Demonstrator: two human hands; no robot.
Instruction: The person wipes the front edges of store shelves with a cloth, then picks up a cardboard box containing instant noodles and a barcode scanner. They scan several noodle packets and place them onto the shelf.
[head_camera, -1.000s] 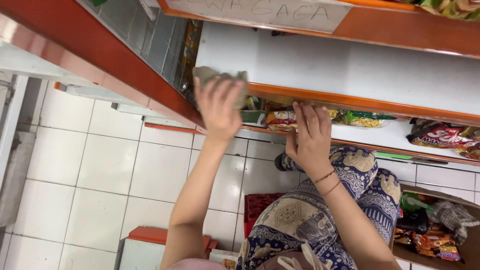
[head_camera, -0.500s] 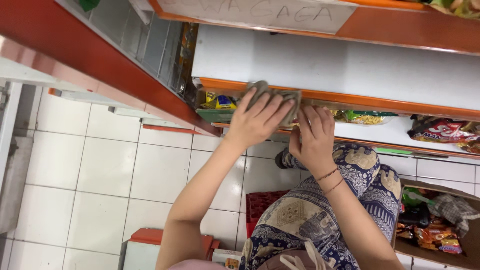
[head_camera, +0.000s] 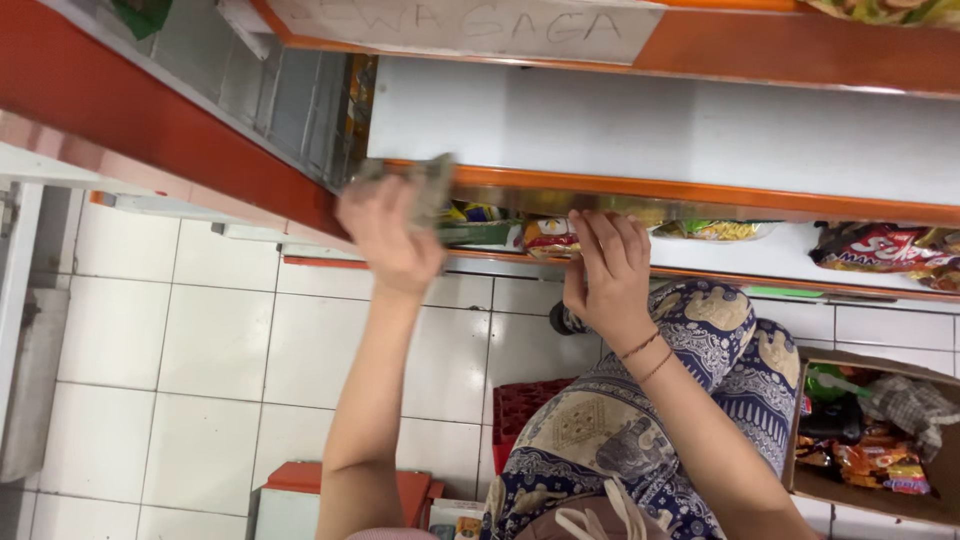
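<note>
white shelf with orange edge (head_camera: 700, 195): left hand (head_camera: 390, 235) grips a grey cloth (head_camera: 425, 180) there; right hand (head_camera: 605, 270) rests spread on it.

A cardboard box (head_camera: 880, 490) stood on the white tiled floor (head_camera: 180, 340), holding snack packets (head_camera: 870, 465) in orange and green and a crumpled grey wrapper. Left of the box, past a patterned blue trouser leg (head_camera: 700, 370), a red crate (head_camera: 525, 405) sat on the tiles, and further left a low red-topped stool (head_camera: 300, 478). Above the box, a red snack bag (head_camera: 865, 245) lay on a lower shelf, with a yellow-green packet (head_camera: 715, 230) left of it.
</note>
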